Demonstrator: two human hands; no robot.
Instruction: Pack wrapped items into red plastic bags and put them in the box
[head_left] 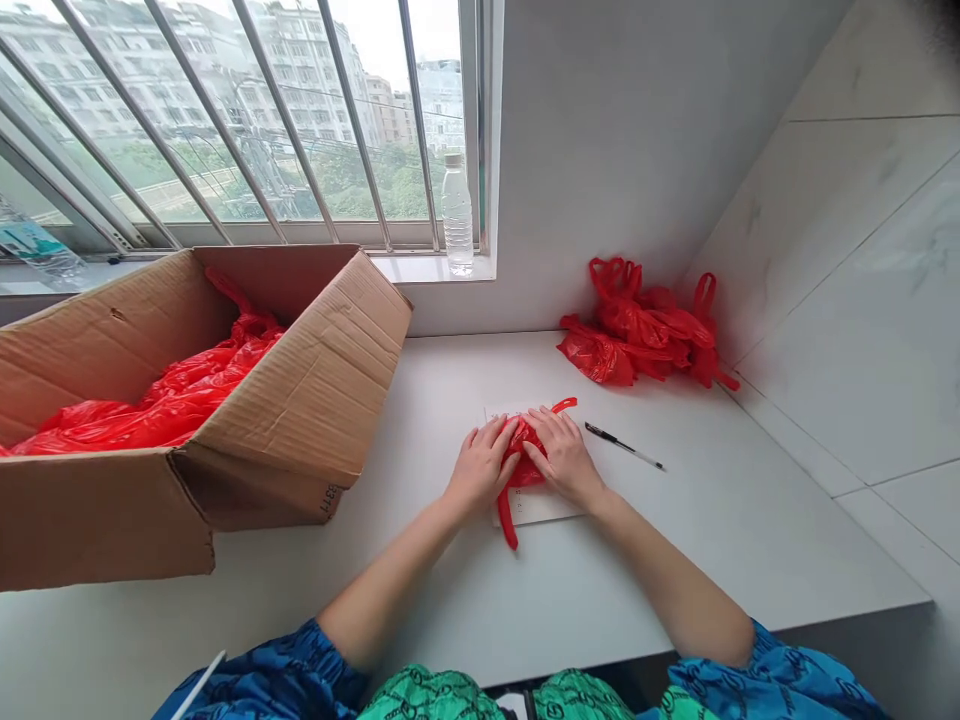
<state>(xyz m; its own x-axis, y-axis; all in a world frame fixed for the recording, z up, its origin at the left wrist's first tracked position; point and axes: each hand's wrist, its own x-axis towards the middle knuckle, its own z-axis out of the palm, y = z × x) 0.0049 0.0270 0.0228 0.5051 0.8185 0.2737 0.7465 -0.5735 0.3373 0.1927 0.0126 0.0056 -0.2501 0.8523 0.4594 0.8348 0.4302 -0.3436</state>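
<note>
A small red plastic bag (532, 470) lies on a white sheet of paper (551, 508) on the table. My left hand (484, 462) rests on the bag's left side, fingers stretched out. From the right, my right hand (564, 455) lies over it with its fingers spread in the same way. Both palms face down, so part of the bag is covered. One red strap hangs toward me below the hands, and another red loop sticks out behind my right hand. A black and clear pen (624, 446) lies just right of the paper.
On the left stands an open cardboard box (300, 400) holding red plastic bags (172, 395). A pile of red plastic bags (645, 330) sits against the wall at the back right. Plastic bottles, one upright bottle (457, 218) among them, stand by the barred window.
</note>
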